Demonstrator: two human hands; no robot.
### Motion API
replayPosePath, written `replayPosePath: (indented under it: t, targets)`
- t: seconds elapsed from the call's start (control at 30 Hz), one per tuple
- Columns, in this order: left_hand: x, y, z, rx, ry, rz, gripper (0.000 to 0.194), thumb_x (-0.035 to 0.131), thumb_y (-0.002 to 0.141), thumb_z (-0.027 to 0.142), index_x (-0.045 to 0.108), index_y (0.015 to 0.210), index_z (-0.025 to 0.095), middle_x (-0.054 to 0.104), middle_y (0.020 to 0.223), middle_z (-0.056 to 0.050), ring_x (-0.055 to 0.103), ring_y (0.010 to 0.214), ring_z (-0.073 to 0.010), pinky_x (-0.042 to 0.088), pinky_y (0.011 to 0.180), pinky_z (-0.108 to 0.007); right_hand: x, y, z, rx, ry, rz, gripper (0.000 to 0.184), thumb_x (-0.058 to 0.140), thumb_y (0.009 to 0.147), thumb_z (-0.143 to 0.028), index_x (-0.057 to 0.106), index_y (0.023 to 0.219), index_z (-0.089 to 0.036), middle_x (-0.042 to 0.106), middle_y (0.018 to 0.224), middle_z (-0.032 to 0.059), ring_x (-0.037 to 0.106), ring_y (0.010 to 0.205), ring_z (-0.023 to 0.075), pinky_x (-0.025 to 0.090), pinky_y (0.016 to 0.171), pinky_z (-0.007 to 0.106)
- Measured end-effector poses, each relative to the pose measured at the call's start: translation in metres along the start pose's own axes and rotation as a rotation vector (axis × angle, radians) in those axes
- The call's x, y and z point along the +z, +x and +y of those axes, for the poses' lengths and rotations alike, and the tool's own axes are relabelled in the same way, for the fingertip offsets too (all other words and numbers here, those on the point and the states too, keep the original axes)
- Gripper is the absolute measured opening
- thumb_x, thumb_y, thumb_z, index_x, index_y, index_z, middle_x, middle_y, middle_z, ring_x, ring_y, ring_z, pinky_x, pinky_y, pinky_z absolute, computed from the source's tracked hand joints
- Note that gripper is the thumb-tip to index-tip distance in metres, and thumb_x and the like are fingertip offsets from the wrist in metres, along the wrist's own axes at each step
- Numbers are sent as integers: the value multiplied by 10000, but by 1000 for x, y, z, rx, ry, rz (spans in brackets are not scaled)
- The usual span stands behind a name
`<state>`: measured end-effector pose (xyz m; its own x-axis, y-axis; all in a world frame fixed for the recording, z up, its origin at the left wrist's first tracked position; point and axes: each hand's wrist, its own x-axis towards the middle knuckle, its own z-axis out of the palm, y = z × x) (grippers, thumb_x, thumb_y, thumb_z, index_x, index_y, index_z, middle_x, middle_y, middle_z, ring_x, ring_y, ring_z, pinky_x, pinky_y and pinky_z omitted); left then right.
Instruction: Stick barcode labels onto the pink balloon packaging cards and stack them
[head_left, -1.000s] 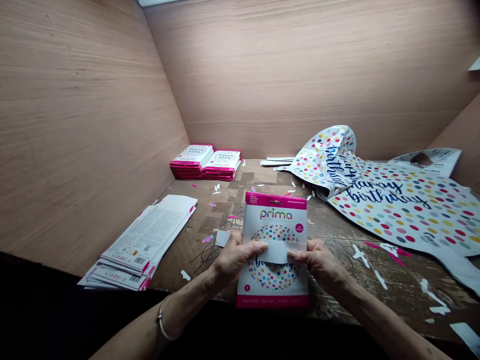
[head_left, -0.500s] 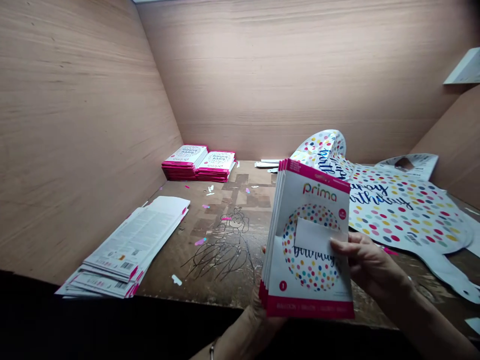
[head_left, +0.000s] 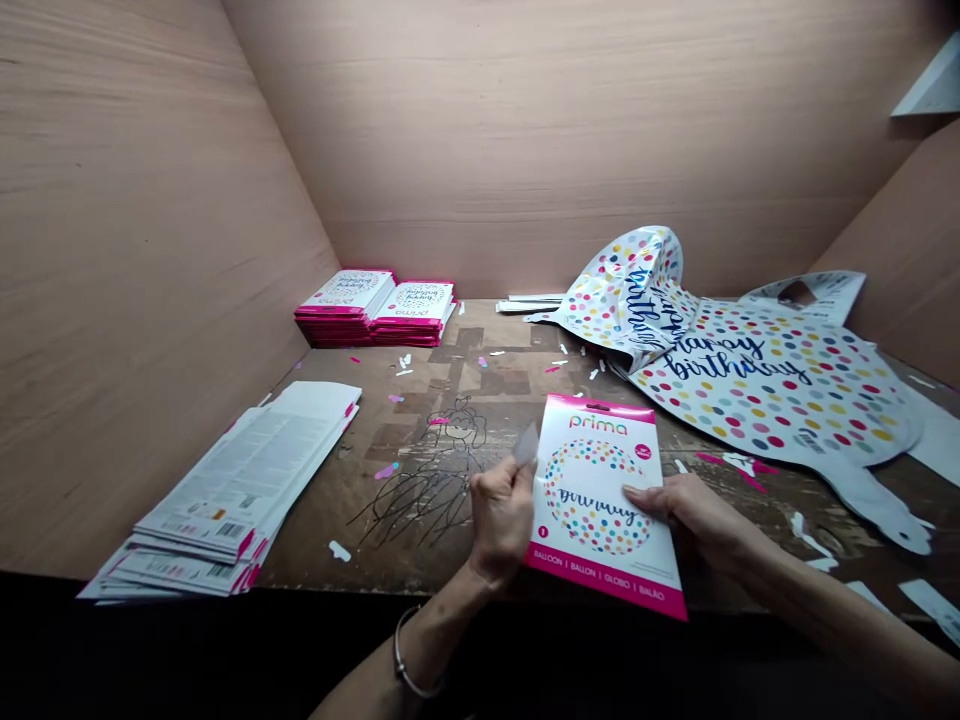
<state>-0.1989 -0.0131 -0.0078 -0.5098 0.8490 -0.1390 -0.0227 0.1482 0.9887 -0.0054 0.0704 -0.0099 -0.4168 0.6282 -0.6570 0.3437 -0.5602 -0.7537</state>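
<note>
A white balloon packet with pink bands, coloured dots and "prima" lettering is held tilted over the table's front edge. My right hand grips its right side, thumb flat on the front and the other fingers hidden behind. Only "birthday" is readable inside the ring of dots. At the packet's left edge, my left hand is closed in a fist. A thin pale piece sticks up from that fist; I cannot tell what it is.
Two stacks of packets stand at the back left. Packets lying back side up are piled at the left front. Dotted "happy birthday" foil balloons cover the right side. Paper scraps lie scattered on the brown table; wooden walls enclose it.
The thick bunch of packets now shows as a single packet, held lower. The white slip under my right thumb no longer shows there. My left hand has come up from beneath to the left edge.
</note>
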Motion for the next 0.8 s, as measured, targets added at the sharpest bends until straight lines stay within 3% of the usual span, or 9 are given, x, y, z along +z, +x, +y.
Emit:
replayPosePath:
  t: [0.1,0.2,0.3,0.4,0.5,0.57,0.63,0.73,0.8]
  targets:
    - [5,-3,-1,313,592,-55,117,546,692,101,575,601,169,576,621,-91,546,658,-238,384,678,-322,2,3,-12,61,-426,17,409,577,720,-526,629,580,-145,670,579,134,573,394,202,356,326,258]
    - [12,-5,0,317,677,-110,124,522,640,31,604,646,123,584,686,-176,551,755,-317,384,726,-391,6,1,-21,-90,-959,111,500,486,753,-594,563,496,-173,636,533,124,581,438,214,349,389,273]
    - [17,-5,2,317,780,-157,200,434,678,-4,622,736,31,587,730,-234,552,787,-359,388,733,-469,11,-3,-19,-294,-1346,341,491,474,768,-599,598,570,-166,647,623,125,618,603,258,364,480,294]
    - [19,-4,0,478,1233,-235,289,344,734,-22,615,834,-43,600,782,-268,570,760,-356,425,653,-450,18,-6,-4,-503,-1398,541,377,527,791,-527,657,822,-175,646,732,94,602,675,233,386,557,302]
    - [18,-2,-5,757,1545,-201,280,356,748,-21,626,821,-22,617,836,-261,588,704,-314,450,579,-383,21,-3,17,-872,-1302,647,208,560,822,-390,663,950,-261,637,900,76,565,804,226,400,689,349]
    - [17,0,-8,900,1559,-135,254,379,732,-27,630,753,11,626,803,-231,589,675,-282,466,584,-368,19,1,27,-1069,-1210,619,183,511,864,-311,672,946,-278,634,1026,64,530,935,242,381,801,408]
    - [15,2,-11,993,1531,-88,245,388,720,-30,623,698,37,626,753,-200,587,659,-258,485,617,-369,15,4,31,-1150,-1165,510,216,472,887,-281,658,995,-263,612,1142,44,464,1093,262,320,923,475]
    - [12,4,-14,1080,1475,-67,250,384,717,-21,627,719,38,634,797,-202,599,714,-256,508,679,-383,7,4,28,-1113,-1234,277,280,466,888,-324,595,1120,-237,530,1277,30,287,1278,300,178,1019,576]
    - [12,5,-15,1105,1449,-68,257,381,718,-16,631,768,15,635,836,-219,608,768,-268,517,707,-391,3,3,24,-1064,-1279,162,315,439,898,-342,562,1163,-224,479,1328,28,208,1320,310,141,1024,613]
